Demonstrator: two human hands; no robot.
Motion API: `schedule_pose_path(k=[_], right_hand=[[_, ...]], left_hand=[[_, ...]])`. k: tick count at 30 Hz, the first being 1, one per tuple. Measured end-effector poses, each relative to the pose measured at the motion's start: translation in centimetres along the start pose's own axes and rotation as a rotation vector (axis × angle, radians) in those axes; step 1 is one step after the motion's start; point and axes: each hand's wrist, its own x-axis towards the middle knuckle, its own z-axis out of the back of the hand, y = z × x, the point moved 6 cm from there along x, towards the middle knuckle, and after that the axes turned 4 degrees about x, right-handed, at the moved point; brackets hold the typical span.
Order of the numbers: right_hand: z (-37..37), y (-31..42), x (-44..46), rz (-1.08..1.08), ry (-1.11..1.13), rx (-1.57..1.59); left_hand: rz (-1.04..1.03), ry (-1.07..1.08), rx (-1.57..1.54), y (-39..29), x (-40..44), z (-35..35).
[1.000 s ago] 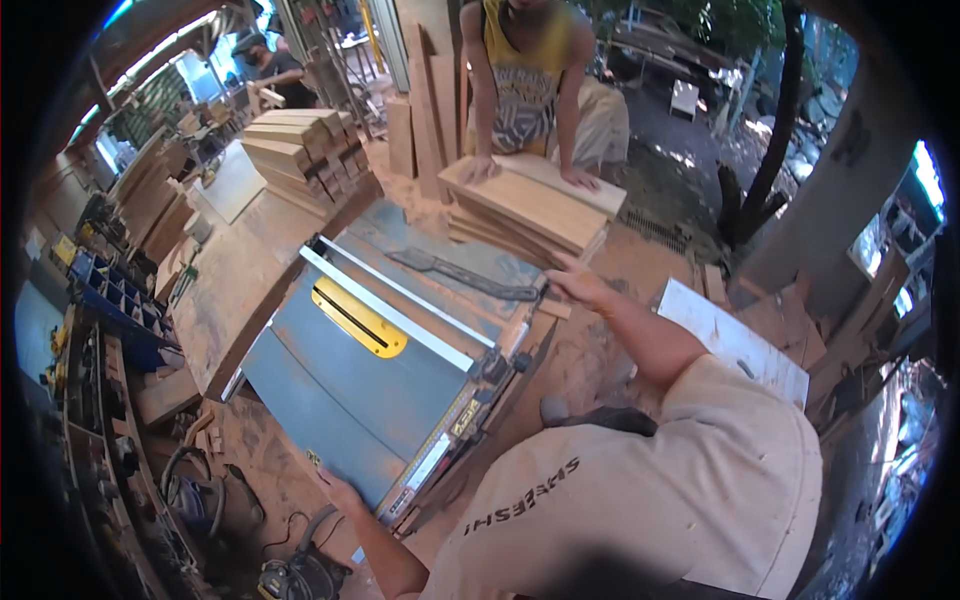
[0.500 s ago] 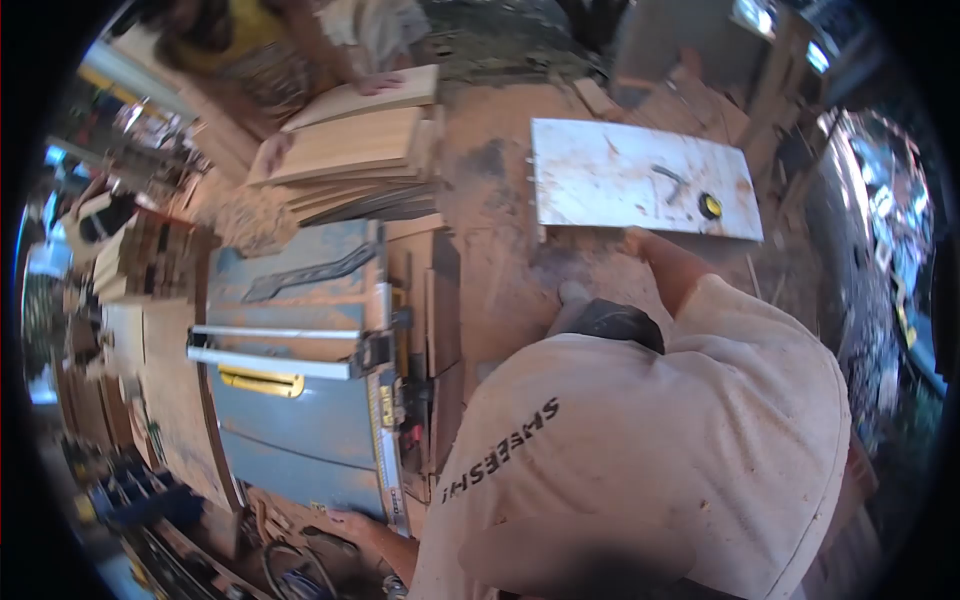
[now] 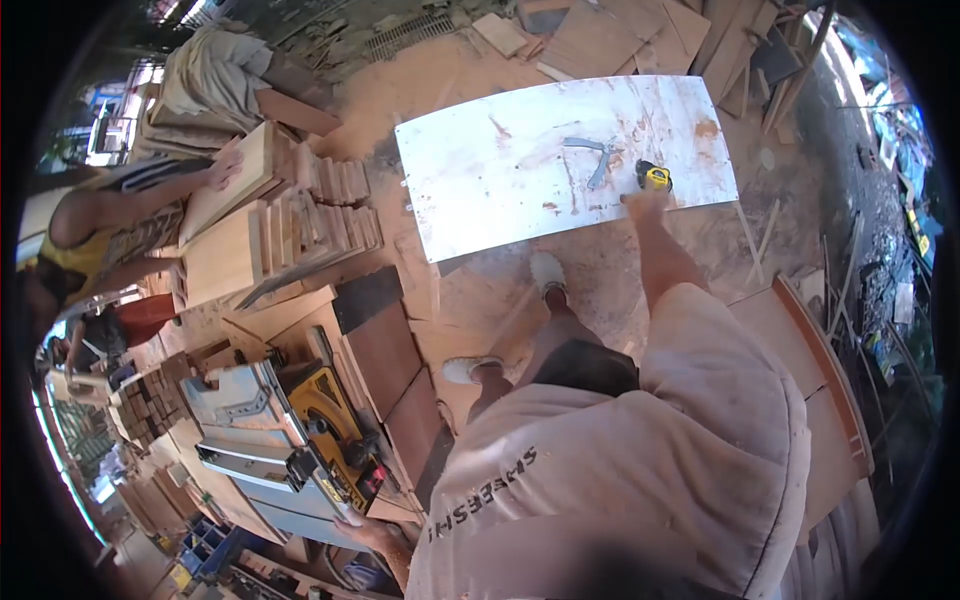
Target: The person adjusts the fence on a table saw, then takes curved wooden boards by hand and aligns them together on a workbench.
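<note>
My left hand (image 3: 362, 527) rests at the near corner of a table saw (image 3: 285, 500), with its fingers laid out on the edge. My right hand (image 3: 647, 203) reaches over the near edge of a white board (image 3: 480, 180). Right beyond its fingers is a yellow and black tape measure (image 3: 656, 178); whether the fingers grip it I cannot tell. A grey angled tool (image 3: 600, 165), like a bevel or folding square, lies on the board left of the tape measure.
At the left, another person (image 3: 90, 225) has both hands on stacked wooden boards (image 3: 225, 255). A yellow saw body (image 3: 325, 405) shows beside the saw top. Plywood offcuts (image 3: 610, 40) lie beyond the white board, and sheets (image 3: 800, 370) stand at my right.
My view has turned toward the white board, which now appears larger and further left. My right hand has moved in over its edge, close to the tape measure. My left hand stays at the saw.
</note>
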Motion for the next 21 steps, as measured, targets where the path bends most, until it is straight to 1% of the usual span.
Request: schedule_pose_path(k=[1, 2, 4, 5, 6, 7, 8, 9, 10, 11, 12, 13, 14, 15, 16, 17, 18, 19, 20, 21], right_hand=[[1.7, -1.4, 1.3, -0.085, -0.060, -0.019], [2.6, -2.1, 2.1, -0.090, -0.037, -0.020], [3.2, -3.7, 3.2, -0.200, 0.028, 0.019], [2.2, -4.7, 3.8, -0.193, 0.052, 0.018], [1.0, -5.1, 4.7, -0.157, 0.123, 0.211], [-0.3, -4.5, 5.8, -0.109, 0.199, 0.412], [-0.9, -3.4, 6.4, -0.095, 0.167, 0.378], [-1.5, -1.8, 6.9, -0.067, 0.139, 0.352], [-2.6, -0.7, 7.9, -0.042, 0.178, 0.352], [-3.9, 0.5, 8.7, -0.033, 0.236, 0.220], [-5.4, 1.6, 9.4, 0.005, 0.240, 0.126], [-5.0, 4.3, 9.0, -0.005, 0.293, 0.163], [-5.9, 5.9, 8.6, -0.043, 0.331, 0.272], [-6.3, 8.0, 8.1, -0.048, 0.362, 0.221], [-6.9, 10.5, 7.4, 0.000, 0.383, 0.235], [-7.2, 12.9, 6.7, 0.044, 0.341, 0.157], [-7.5, 15.2, 6.2, 0.083, 0.291, 0.080], [-9.2, 17.0, 5.4, 0.120, 0.331, 0.105], [-9.3, 19.4, 4.6, 0.150, 0.333, 0.116], [-9.9, 21.9, 3.2, 0.152, 0.379, 0.125]], left_hand=[[-0.137, 0.102, 0.070, -4.6, -0.7, -0.4], [-0.268, 0.206, 0.146, -8.9, -1.6, -0.9], [-0.239, 0.306, -0.044, -16.0, -3.1, -2.5], [-0.327, 0.322, -0.023, -17.7, -2.9, -4.1], [-0.408, 0.335, -0.004, -19.0, -2.9, -5.7], [-0.491, 0.391, -0.006, -22.7, -3.7, -6.4], [-0.564, 0.437, -0.009, -26.4, -4.4, -7.1], [-0.617, 0.479, -0.031, -28.7, -5.2, -8.1], [-0.664, 0.509, -0.047, -30.4, -5.6, -8.5], [-0.704, 0.538, -0.080, -32.5, -6.3, -8.4], [-0.750, 0.564, -0.113, -34.5, -7.1, -8.1], [-0.717, 0.572, -0.091, -35.0, -7.5, -8.0], [-0.687, 0.590, -0.075, -35.0, -8.1, -7.7], [-0.632, 0.592, -0.063, -34.1, -8.5, -7.7], [-0.580, 0.599, -0.056, -32.9, -8.8, -7.7], [-0.539, 0.606, -0.079, -31.8, -9.1, -7.3], [-0.510, 0.577, -0.085, -30.0, -9.3, -7.1], [-0.456, 0.571, -0.078, -27.2, -9.7, -7.1], [-0.406, 0.564, -0.071, -24.5, -10.1, -7.2], [-0.349, 0.544, -0.043, -22.0, -10.5, -7.0]])
